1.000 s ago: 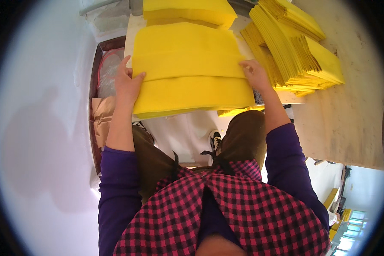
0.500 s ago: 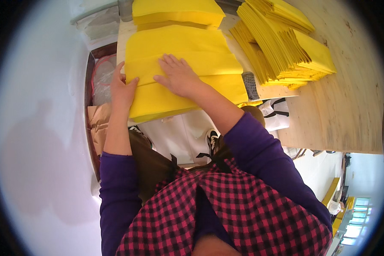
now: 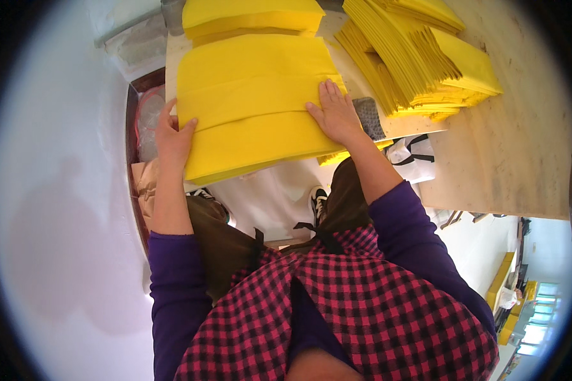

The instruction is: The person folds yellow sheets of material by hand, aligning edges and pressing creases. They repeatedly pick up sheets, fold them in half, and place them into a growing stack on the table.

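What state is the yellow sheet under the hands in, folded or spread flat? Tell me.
Folded: the yellow sheet shows stepped layered edges across it, with the right hand flat on top.
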`<state>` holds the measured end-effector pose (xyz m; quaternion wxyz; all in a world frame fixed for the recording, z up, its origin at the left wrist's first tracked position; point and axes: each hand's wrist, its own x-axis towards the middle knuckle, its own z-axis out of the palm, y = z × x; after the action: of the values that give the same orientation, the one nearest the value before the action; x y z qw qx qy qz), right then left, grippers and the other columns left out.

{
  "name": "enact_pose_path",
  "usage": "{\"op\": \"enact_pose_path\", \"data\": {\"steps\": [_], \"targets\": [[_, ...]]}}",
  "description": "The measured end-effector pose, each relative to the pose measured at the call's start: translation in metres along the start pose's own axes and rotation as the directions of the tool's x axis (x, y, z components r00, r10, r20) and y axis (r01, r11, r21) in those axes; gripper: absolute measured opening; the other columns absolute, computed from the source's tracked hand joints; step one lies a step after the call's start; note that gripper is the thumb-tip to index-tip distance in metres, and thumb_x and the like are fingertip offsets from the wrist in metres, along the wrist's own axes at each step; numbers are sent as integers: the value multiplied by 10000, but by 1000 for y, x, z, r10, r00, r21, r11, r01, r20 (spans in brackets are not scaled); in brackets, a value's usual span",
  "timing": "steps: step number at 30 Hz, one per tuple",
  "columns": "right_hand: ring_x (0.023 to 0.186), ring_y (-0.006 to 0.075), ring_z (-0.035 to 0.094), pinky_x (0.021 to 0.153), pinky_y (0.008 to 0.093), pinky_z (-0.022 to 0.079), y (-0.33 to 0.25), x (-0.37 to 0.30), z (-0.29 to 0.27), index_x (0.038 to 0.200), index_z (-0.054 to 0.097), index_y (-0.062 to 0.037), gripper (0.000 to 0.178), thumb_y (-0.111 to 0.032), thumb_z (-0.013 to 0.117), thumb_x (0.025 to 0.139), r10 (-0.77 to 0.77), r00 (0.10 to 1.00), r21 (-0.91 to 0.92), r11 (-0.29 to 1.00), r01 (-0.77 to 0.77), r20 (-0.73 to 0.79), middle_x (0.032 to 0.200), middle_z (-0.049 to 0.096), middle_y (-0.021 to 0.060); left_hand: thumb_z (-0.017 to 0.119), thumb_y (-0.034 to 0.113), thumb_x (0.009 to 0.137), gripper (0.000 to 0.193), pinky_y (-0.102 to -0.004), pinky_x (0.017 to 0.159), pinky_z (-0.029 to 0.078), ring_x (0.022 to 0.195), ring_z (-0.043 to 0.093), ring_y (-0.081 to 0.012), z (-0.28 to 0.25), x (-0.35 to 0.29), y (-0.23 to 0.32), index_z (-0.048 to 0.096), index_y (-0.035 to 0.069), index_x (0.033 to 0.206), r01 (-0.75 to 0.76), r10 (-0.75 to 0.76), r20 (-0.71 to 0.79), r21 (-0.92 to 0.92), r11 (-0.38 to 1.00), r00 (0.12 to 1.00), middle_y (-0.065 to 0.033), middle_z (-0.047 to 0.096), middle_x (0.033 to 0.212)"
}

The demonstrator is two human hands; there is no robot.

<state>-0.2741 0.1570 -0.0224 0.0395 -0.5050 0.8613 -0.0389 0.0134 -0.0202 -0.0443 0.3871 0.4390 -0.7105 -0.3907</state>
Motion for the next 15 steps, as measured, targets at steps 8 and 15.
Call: {"op": "enact_pose_path", "data": {"steps": [8, 15], "targets": [[1422, 248, 124, 1138, 437, 121, 2, -3, 5, 1446, 196, -5, 754, -551, 297, 936, -6, 997, 31, 999, 8, -73, 1525, 162, 155, 651, 81, 805, 448, -315, 770, 460, 891, 569, -177, -25, 8, 20, 536, 51, 1237, -68, 105, -148, 236, 969, 983, -109, 623, 983], [1431, 203, 92, 1147, 412, 92, -1, -2, 4, 1464, 167, -33, 761, -559, 294, 929, 43, 998, 71, 997, -40, -44, 1541, 134, 117, 573, 169, 872, 404, -418, 1026, 340, 1221, 447, -314, 79, -15, 106, 518, 100, 1267, -649, 592, 274, 228, 726, 758, -138, 512, 1295]]}}
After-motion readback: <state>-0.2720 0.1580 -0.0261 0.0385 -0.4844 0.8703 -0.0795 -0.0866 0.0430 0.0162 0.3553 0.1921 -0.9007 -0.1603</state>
